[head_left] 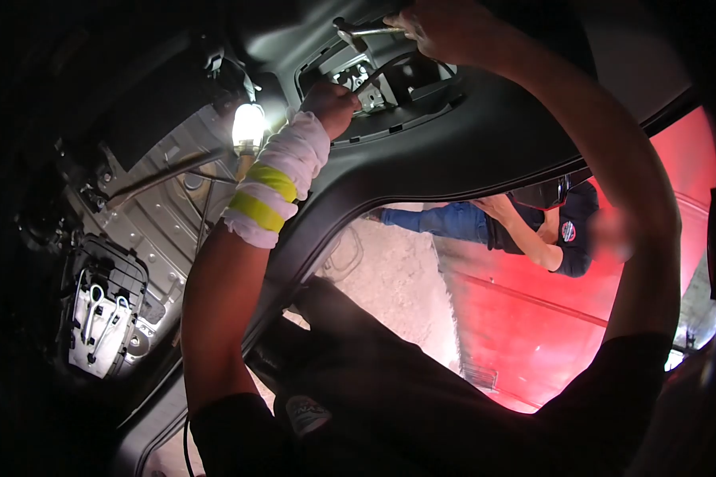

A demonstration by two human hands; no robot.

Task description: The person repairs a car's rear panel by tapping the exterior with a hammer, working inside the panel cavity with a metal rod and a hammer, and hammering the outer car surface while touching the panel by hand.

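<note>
Here, left hand (332, 109) grips rod (384, 70) at panel opening (423, 102); right hand (439, 33) grips hammer (361, 32); tray (138, 274) holds looped tools (95, 306).

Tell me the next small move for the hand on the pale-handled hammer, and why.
I'd hold the right hand and pale-handled hammer off and check the slender, dark, curved piece first: the left hand grips it close by, at the lit recess in the dark trim panel, and where its far end sits isn't clear.
</note>
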